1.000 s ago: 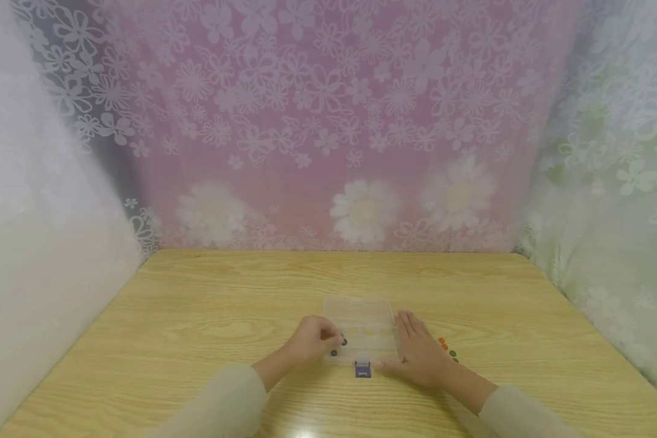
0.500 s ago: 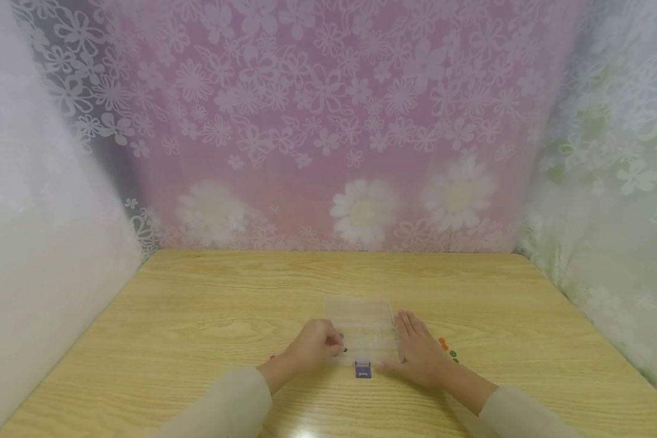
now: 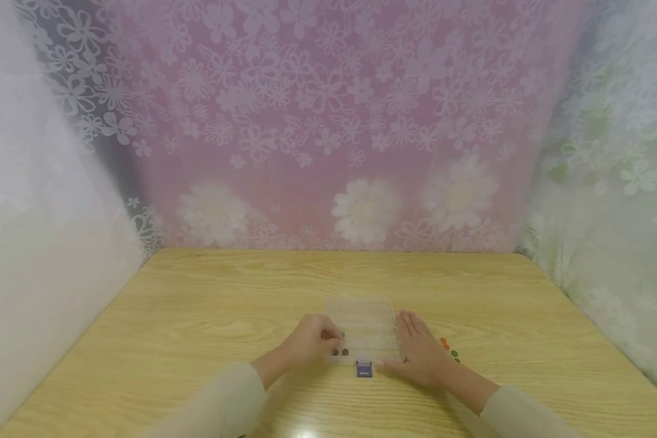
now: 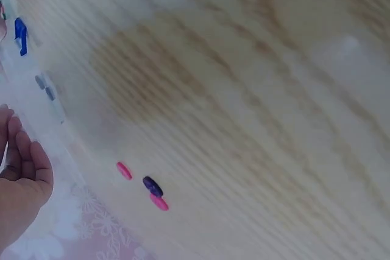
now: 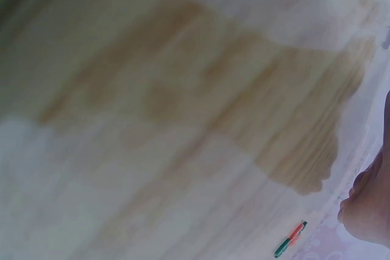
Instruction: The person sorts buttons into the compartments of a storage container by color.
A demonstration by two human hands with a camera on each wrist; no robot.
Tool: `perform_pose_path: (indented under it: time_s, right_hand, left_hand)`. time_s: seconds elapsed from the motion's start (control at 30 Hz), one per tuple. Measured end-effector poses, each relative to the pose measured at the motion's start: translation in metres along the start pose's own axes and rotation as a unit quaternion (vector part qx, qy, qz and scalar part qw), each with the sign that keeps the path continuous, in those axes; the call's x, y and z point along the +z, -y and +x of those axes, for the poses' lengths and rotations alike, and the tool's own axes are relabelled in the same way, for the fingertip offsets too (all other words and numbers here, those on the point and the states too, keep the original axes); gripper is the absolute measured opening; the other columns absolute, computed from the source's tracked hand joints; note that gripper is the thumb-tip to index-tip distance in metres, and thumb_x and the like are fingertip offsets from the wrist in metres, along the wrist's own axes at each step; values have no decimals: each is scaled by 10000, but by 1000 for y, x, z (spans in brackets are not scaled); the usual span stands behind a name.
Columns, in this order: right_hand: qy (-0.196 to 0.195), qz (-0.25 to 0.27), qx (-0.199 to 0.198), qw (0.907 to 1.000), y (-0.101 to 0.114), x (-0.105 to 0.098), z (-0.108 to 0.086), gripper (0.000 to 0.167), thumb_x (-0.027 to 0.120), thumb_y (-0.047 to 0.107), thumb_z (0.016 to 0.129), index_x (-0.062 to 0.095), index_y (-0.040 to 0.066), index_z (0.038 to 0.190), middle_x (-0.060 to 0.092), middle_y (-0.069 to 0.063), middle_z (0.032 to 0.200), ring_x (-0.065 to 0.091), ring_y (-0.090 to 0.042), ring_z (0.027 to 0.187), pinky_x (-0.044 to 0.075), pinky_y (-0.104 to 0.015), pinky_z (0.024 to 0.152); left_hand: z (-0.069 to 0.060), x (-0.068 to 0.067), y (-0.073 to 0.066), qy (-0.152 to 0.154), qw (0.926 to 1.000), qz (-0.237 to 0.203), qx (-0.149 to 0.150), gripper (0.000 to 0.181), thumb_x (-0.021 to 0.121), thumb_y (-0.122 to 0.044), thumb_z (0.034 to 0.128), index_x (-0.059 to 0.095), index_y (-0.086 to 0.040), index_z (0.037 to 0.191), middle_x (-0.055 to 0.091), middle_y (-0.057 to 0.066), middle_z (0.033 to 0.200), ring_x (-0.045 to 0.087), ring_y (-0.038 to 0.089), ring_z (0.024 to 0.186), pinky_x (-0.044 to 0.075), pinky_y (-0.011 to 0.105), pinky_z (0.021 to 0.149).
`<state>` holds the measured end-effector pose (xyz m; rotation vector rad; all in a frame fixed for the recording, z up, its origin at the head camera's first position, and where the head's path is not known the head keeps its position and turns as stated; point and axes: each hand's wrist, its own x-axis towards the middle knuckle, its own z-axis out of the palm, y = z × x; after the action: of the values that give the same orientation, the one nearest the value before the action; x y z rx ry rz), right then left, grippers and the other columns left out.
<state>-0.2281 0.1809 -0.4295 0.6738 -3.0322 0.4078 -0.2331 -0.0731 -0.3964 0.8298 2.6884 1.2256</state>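
Clear plastic is lying between your two hands: a see-through box (image 3: 359, 309) is sitting on the wooden table (image 3: 241, 292), its left side under your left fingertips and its right side along your right palm. Your left hand (image 3: 308, 340) is bending over the box with its thumb and fingertips drawn close together; you are showing too little of the tips to tell whether they are pinching anything. One dark disc (image 3: 343, 335) is peeking out right at those fingertips, and two more dark discs (image 3: 345, 352) are lying side by side in the box, just on the near side of the grip. Your right hand (image 3: 420, 354) is resting flat along the box, its fingers straight and holding nothing, while its thumb is reaching toward the blue latch (image 3: 364, 370) at the front edge. Just outside that hand, orange discs (image 3: 444, 342) and green discs (image 3: 454, 353) are lying close together on the table. Near your left hand, two pink discs (image 4: 124, 170) are lying on the wood, one touching a purple disc (image 4: 153, 186). Pale sleeves (image 3: 232, 395) are covering your forearms, and a flowered curtain (image 3: 328, 121) is hanging well beyond both hands.
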Motion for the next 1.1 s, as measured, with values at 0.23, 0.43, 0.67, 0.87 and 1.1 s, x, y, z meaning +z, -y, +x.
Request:
perform_pose_path:
  time_s: [0.23, 0.43, 0.67, 0.87, 1.1]
  right_hand:
    - [-59, -44, -57, 10000, 0, 0, 0, 1047, 470, 687, 820, 196, -133, 1411, 174, -320, 1487, 153, -454, 1389, 181, -547, 1132]
    - [-54, -21, -60, 10000, 1, -1, -1, 1041, 478, 679, 822, 200, -134, 1410, 175, -322, 1486, 156, -453, 1389, 183, -546, 1132]
    - [-14, 30, -19, 10000, 1, -1, -1, 1046, 475, 684, 818, 196, -130, 1413, 167, -318, 1490, 146, -452, 1392, 176, -552, 1132]
    - [-29, -39, -43, 10000, -1, 1, 0, 1046, 465, 691, 820, 198, -127, 1414, 174, -313, 1491, 151, -445, 1394, 182, -549, 1132]
    - [-17, -61, -79, 9999, -2, 2, 0, 1040, 463, 686, 825, 196, -129, 1413, 169, -314, 1491, 149, -443, 1395, 183, -545, 1133]
  left_hand:
    - [-4, -11, 3, -320, 9993, 8, 214, 85, 646, -50, 844, 712, 3, 852, 696, 81, 851, 598, 128, 759, 486, 171, 672]
    - [-15, -18, 13, -547, 9984, 8, 154, 83, 646, -63, 845, 705, -6, 832, 684, 85, 832, 591, 114, 734, 471, 154, 643]
    - [-24, -23, 26, -669, 9977, 53, -79, 75, 639, -64, 849, 703, -31, 828, 681, 61, 842, 582, 93, 740, 470, 163, 644]
    - [-31, -28, 32, -643, 9977, -145, -126, 88, 638, -68, 853, 700, -5, 840, 678, 90, 842, 566, 63, 660, 480, 164, 579]
    - [-39, -33, 41, -687, 9976, 15, -24, 72, 652, -69, 838, 708, -24, 832, 683, 64, 816, 568, 21, 693, 485, 160, 642]
